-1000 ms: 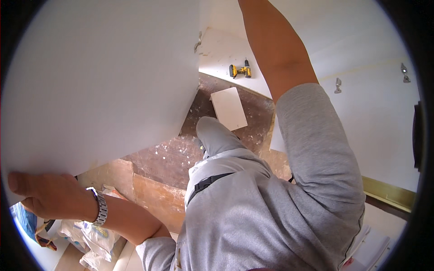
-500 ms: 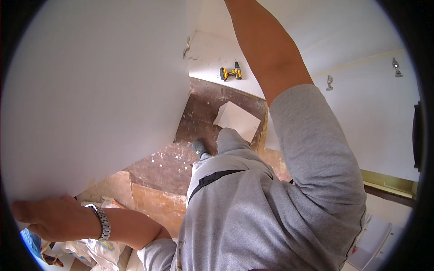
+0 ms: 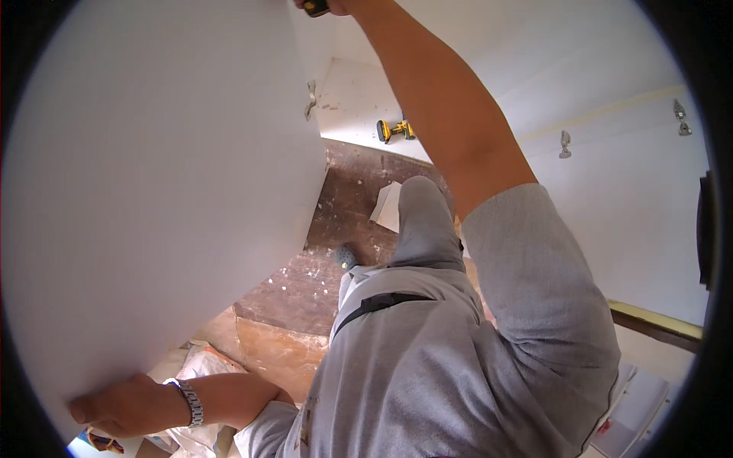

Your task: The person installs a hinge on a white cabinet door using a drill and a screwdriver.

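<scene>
A large white door panel fills the left side, with a metal hinge on its far edge. My left hand, below a metal watch, grips the panel's near lower edge; some fingertips are hidden. My right arm reaches up to the top rim of the view. There my right hand is partly cut off, closed on a dark power tool with a yellowish edge. Only the tool's lower end shows, beside the panel's upper part.
A yellow-and-black cordless drill lies on a white cabinet base, partly behind my right forearm. Hinges are mounted on the white side panel at right. A white board piece is on the stained floor by my leg. Plastic bags lie at lower left.
My right hand has come into view at the top with the power tool. My left hand and the panel sit slightly further right in view; my leg now covers more of the board piece.
</scene>
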Motion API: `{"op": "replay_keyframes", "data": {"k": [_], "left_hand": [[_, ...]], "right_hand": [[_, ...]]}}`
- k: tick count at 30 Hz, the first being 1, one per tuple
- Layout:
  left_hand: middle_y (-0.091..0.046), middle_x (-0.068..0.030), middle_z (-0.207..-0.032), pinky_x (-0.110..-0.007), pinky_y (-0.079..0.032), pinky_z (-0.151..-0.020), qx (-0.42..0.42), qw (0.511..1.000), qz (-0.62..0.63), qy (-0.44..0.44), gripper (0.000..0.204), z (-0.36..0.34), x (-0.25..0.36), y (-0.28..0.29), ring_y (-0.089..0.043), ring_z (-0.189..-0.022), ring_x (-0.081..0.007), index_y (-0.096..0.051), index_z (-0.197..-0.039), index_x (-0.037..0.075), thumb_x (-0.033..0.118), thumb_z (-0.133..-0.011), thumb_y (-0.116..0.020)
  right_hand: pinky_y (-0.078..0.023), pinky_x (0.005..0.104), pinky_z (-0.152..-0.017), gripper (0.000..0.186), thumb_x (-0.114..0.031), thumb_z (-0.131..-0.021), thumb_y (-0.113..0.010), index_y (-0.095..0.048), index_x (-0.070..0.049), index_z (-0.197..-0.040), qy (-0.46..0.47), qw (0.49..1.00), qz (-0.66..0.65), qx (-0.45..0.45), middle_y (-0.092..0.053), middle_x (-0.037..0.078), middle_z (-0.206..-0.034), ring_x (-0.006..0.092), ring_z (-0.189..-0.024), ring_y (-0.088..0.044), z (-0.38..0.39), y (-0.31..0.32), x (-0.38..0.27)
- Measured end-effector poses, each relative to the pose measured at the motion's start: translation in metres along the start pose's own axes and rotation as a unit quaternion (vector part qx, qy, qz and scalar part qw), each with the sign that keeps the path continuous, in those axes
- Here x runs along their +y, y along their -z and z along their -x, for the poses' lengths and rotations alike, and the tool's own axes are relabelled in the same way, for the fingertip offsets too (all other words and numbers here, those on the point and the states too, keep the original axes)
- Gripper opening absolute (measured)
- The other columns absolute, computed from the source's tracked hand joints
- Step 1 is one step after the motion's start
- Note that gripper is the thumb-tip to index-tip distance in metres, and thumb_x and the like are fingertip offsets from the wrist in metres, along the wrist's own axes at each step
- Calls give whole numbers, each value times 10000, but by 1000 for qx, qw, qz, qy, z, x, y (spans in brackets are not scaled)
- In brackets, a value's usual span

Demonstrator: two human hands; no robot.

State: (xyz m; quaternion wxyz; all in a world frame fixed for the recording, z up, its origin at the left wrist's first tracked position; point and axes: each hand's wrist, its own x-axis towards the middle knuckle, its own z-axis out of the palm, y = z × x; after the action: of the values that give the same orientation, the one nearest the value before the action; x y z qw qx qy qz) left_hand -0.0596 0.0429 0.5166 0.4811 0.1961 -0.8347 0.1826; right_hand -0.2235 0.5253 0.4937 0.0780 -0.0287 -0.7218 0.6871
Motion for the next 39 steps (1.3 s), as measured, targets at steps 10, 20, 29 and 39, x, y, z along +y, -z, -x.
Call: {"op": "replay_keyframes", "data": {"k": [10,20,29,39], "left_hand": [[-664,-166,-995,-420,-589,-776,-42,990,-133,32,502,-1,-14,-23,-693,-899,-321,-455,-1172,36,379,-856,-640],[-584,-216,-1226,-465,-542,-878,-124,923,223,287,561,7,20,56,-628,-1016,-346,-446,-1259,-21,480,-1011,-405],[-452,-109,-1434,-372,-303,-1116,-171,561,719,372,563,22,-23,108,-431,-1292,-220,-399,-1414,0,410,-1030,-435],[-531,-194,-1326,-430,-427,-1018,198,954,210,87,489,-212,63,341,-511,-1240,-332,-477,-1323,-22,344,-1001,-510]], "right_hand": [[-448,308,-476,507,-477,-801,-737,-660,-41,-1048,76,997,18,-9,-594,45,-653,130,-544,-554,-5,15,24],[-482,334,-793,532,-543,-798,-707,-693,-93,-1081,15,989,87,-119,-701,93,-920,213,-903,-648,-2,51,7],[-475,291,-577,444,-490,-969,-505,-688,-87,-996,52,975,113,-185,-725,29,-856,107,-611,-578,3,65,-8],[-382,238,-455,279,-303,-815,-783,-587,-107,-790,-78,970,-59,-223,-444,-68,-609,46,-502,-423,29,86,-31]]}}
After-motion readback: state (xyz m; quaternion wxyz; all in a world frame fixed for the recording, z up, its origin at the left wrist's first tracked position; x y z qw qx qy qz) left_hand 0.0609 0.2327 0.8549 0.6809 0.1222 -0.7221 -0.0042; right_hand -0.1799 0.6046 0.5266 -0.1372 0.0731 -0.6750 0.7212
